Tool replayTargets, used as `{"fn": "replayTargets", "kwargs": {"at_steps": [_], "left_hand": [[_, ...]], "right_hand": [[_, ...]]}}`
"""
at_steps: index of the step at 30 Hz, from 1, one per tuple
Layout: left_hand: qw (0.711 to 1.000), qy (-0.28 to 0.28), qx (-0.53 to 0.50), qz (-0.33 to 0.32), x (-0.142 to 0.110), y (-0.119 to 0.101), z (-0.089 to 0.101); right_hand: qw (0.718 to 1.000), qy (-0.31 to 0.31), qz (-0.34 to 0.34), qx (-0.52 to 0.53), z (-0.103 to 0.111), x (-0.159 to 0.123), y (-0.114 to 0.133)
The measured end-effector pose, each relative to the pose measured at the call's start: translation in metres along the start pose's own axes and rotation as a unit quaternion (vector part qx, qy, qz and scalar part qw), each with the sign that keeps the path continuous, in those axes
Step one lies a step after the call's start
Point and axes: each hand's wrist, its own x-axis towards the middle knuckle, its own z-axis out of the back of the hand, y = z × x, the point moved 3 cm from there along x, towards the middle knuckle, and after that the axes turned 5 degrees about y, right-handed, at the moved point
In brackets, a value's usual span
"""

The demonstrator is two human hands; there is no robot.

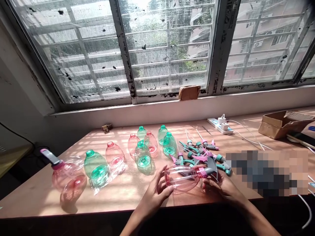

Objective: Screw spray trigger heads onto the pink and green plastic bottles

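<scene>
A clear pink spray bottle (183,180) lies on its side in the air just over the table's front edge, neck to the right. My left hand (155,190) is closed around its base end. On its neck sits a grey and pink spray head (210,166); my right hand (223,186) has its fingers curled beneath this head and collar, partly hidden. Just behind, a pile of pink, grey and green spray heads (194,152) lies loose on the table. Left of the pile stand several open bottles, among them a green bottle (143,157) and a pink bottle (150,142).
Farther left, a pink bottle with a spray head (67,177) stands near a green bottle (96,167) and crumpled clear plastic (118,172). A power strip (219,126) with cables and an open cardboard box (275,124) occupy the right. A pixelated patch hides the right front.
</scene>
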Motion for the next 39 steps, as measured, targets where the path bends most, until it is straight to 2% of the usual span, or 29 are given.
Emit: {"fn": "replayTargets", "kwargs": {"at_steps": [2,5,12,18,22,26,29,33,37,39], "left_hand": [[1.000,-0.005,0.030,0.009,0.000,-0.003,0.001],[0.997,-0.007,0.074,0.021,0.001,-0.008,0.002],[0.998,-0.028,0.044,0.035,0.006,0.005,0.008],[0.999,-0.009,0.028,0.025,0.004,0.007,0.006],[0.999,0.029,-0.004,-0.015,0.000,0.004,-0.001],[0.994,0.018,0.095,-0.055,-0.001,0.002,-0.003],[0.985,-0.008,0.166,-0.049,-0.001,0.002,-0.003],[0.983,-0.024,0.181,-0.021,0.001,0.003,-0.010],[0.970,-0.066,0.234,-0.016,0.000,-0.001,-0.015],[0.977,-0.050,0.208,-0.014,-0.001,-0.004,-0.016]], "right_hand": [[1.000,0.008,-0.010,0.009,0.003,-0.001,-0.002],[1.000,0.018,0.011,0.000,0.006,-0.004,-0.003],[0.999,0.025,0.015,-0.014,0.000,-0.005,-0.002],[0.998,0.061,0.019,-0.013,0.005,0.000,0.001],[1.000,0.016,0.006,-0.011,0.008,0.003,-0.001],[1.000,-0.003,-0.005,-0.029,0.006,0.003,0.000],[0.999,-0.016,-0.012,-0.043,0.005,0.003,0.003],[0.999,0.006,-0.008,-0.036,0.003,0.003,0.002],[1.000,0.024,-0.009,0.005,0.003,0.004,-0.005],[1.000,0.014,-0.005,0.025,0.005,0.004,-0.006]]}}
